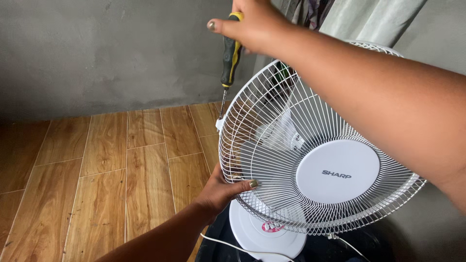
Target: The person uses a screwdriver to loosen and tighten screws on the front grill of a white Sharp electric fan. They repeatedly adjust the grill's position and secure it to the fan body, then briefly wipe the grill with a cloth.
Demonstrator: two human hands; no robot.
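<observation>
My right hand (pixel 252 22) grips the black-and-yellow-handled screwdriver (pixel 230 58), tip down on the small white clip (pixel 220 124) at the rim of the white wire fan guard (pixel 272 145). My left hand (pixel 221 191) clamps the guard's lower edge, thumb across the wires. Best to keep the shaft square to the screw, press in, brace the guard. Right arm reaches over from above; left comes up from below.

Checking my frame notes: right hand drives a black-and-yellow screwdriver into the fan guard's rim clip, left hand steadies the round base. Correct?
One slip. The left hand holds the lower rim of the white fan guard, not the round base. The head view shows this. The right hand does set the black-and-yellow screwdriver to the rim clip.
</observation>
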